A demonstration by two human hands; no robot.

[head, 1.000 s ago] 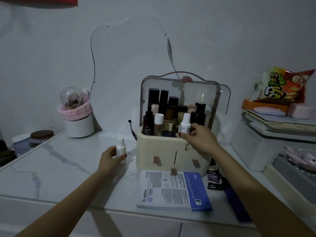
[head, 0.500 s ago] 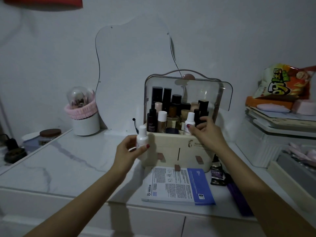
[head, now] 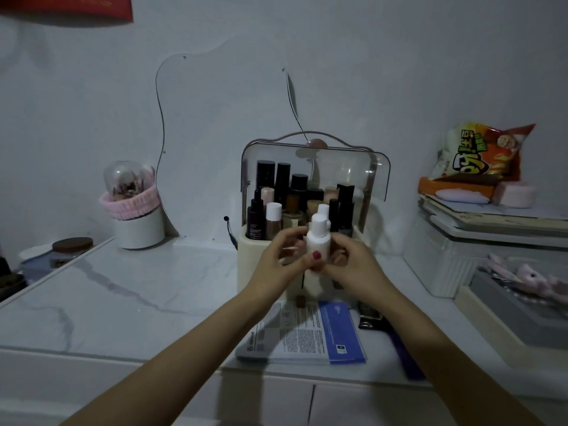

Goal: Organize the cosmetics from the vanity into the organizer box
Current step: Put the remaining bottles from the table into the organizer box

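Head view: a small white bottle is held upright just in front of the organizer box, which sits at twelve o'clock on the counter. The left hand grips it from nine o'clock, thumb across its front; the right hand closes its fingers on it from three o'clock. The box looks crowded, so lowering the bottle in could topple standing bottles.

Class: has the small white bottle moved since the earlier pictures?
Yes. The white bottle went from the vanity left of the organizer up and right, now in front of it.
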